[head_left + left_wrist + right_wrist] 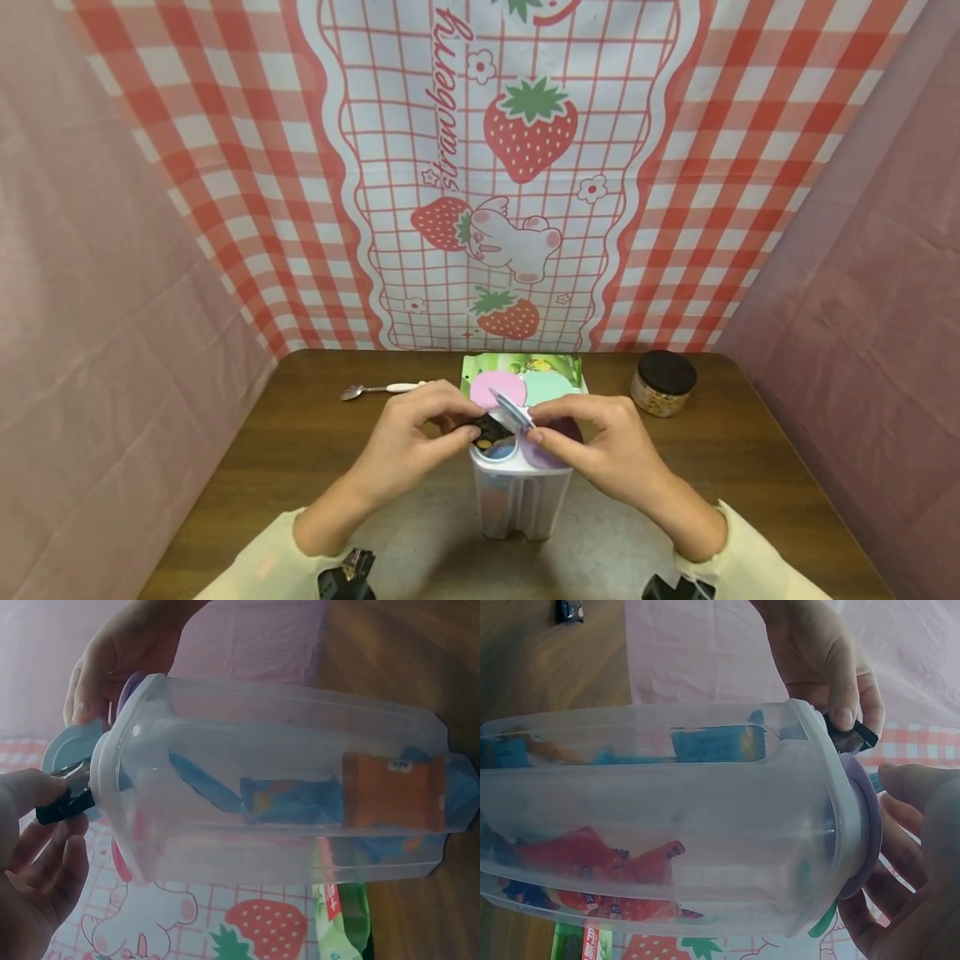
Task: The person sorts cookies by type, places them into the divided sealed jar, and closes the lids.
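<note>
A clear plastic container with a white rim stands upright on the table, with pink, mint and purple round lids on top. My left hand pinches a small black-wrapped snack packet between thumb and fingers, right at an uncovered opening in the rim. My right hand pinches the raised light-blue lid, tilted up beside that opening. Through the wall show blue packets and an orange packet in one compartment, and red packets in another.
Behind the container lies a green package. A fork with a white handle lies to the left at the back. At the back right stands a jar with a black lid. Checkered cloth hangs behind the wooden table.
</note>
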The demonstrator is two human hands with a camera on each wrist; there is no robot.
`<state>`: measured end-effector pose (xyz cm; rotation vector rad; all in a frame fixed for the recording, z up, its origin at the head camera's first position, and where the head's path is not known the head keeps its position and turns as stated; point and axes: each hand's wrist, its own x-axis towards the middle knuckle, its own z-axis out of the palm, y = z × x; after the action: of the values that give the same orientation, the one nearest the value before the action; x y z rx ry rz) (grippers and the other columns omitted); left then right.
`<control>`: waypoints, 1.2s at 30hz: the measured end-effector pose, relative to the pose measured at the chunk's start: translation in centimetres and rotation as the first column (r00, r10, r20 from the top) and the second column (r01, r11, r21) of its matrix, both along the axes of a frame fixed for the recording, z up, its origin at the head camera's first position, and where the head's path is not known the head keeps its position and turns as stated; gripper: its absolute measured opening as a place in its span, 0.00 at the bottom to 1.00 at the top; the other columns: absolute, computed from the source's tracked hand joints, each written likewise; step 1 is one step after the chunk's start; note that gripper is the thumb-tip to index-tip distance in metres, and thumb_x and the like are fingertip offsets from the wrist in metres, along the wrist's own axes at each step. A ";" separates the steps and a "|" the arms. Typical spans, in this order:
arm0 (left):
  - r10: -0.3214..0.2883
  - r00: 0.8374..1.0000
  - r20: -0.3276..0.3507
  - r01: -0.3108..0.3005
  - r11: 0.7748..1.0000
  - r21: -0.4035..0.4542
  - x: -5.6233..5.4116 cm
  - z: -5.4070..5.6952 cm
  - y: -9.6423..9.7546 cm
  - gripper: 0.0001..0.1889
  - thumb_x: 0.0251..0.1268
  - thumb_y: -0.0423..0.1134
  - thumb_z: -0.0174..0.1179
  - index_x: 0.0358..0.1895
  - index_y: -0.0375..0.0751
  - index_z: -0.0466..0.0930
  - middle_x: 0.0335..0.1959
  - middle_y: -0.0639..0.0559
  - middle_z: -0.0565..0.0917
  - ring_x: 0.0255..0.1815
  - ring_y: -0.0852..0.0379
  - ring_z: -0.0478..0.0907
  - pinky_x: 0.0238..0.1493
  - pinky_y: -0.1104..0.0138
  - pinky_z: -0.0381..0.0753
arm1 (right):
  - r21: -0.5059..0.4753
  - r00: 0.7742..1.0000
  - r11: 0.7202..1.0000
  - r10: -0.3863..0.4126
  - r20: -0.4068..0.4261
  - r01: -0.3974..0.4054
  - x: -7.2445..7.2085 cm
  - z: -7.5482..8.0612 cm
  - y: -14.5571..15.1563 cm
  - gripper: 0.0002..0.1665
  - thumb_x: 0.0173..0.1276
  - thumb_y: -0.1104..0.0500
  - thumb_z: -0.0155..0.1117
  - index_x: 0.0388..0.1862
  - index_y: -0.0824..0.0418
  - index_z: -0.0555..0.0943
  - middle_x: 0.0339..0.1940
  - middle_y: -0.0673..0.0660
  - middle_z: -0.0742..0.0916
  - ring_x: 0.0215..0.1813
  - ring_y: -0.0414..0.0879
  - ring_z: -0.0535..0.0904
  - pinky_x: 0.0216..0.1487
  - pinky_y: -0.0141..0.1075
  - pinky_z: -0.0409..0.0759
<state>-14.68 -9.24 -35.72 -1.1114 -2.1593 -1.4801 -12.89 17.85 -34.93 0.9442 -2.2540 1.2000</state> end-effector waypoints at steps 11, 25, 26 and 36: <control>0.017 0.997 -0.075 -0.023 0.996 -0.088 0.2 0.2 0.7 0.12 0.58 0.25 0.72 0.43 0.44 0.91 0.39 0.56 0.86 0.35 0.63 0.80 0.34 0.71 0.83 | -0.004 1.000 1.000 0.012 -0.006 -0.012 -0.1 -0.1 0.0 0.13 0.62 0.61 0.79 0.45 0.50 0.90 0.40 0.43 0.92 0.39 0.37 0.88 0.39 0.30 0.83; -0.045 0.984 -0.170 -0.021 0.930 -0.366 0.6 0.0 0.5 0.13 0.62 0.43 0.74 0.48 0.47 0.91 0.48 0.58 0.82 0.49 0.62 0.77 0.48 0.68 0.80 | -0.003 1.000 1.000 0.015 -0.024 -0.016 -0.2 -0.3 0.1 0.12 0.62 0.61 0.79 0.44 0.49 0.90 0.39 0.43 0.92 0.38 0.36 0.88 0.37 0.29 0.83; -0.041 0.985 -0.169 -0.026 0.927 -0.374 0.7 0.0 0.5 0.14 0.60 0.44 0.75 0.49 0.48 0.91 0.49 0.58 0.82 0.51 0.62 0.77 0.50 0.67 0.80 | -0.001 1.000 1.000 0.013 -0.016 -0.013 -0.1 -0.3 0.0 0.13 0.62 0.61 0.79 0.44 0.49 0.90 0.39 0.43 0.92 0.39 0.36 0.87 0.37 0.29 0.83; -0.017 0.981 -0.193 -0.060 0.919 -0.389 0.8 -0.1 0.5 0.08 0.57 0.45 0.77 0.37 0.48 0.91 0.48 0.56 0.81 0.50 0.61 0.76 0.49 0.66 0.79 | -0.001 1.000 1.000 0.005 -0.004 -0.005 0.0 -0.2 0.0 0.13 0.61 0.60 0.79 0.44 0.49 0.90 0.39 0.42 0.92 0.38 0.35 0.87 0.37 0.30 0.83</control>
<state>-13.87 -8.77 -35.83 -1.2905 -2.3773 -0.8986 -12.85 17.85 -35.09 0.9509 -2.2490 1.2002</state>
